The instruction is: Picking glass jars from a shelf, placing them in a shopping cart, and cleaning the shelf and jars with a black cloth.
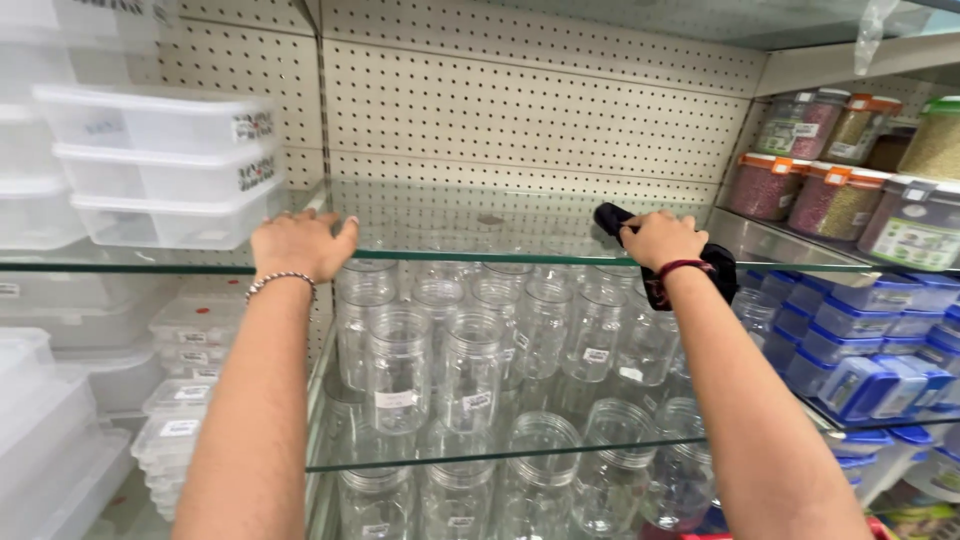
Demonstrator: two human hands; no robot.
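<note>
Two bare forearms reach up from the bottom of the view toward the clear glass shelf (pixel 450 225); the left hand (pixel 300 245), with a beaded bracelet at the wrist, lies flat on the shelf's front edge, fingers spread and holding nothing; the right hand (pixel 660 238), a dark red band at its wrist, is closed around a soft black cloth (pixel 700 262), bunched under the palm and pressed to the glass near the right end, with one end sticking out behind the fingers and the rest trailing by the wrist. That cloth looks light, limp and easy to crumple, so a full-palm grip on the bunched middle suits it best; the glass beneath is stiff, smooth and probably slippery, and fragile at its edge; clear empty glass jars (pixel 470 350) crowd the shelves below; stacked translucent plastic boxes (pixel 165 165) sit to the left.
</note>
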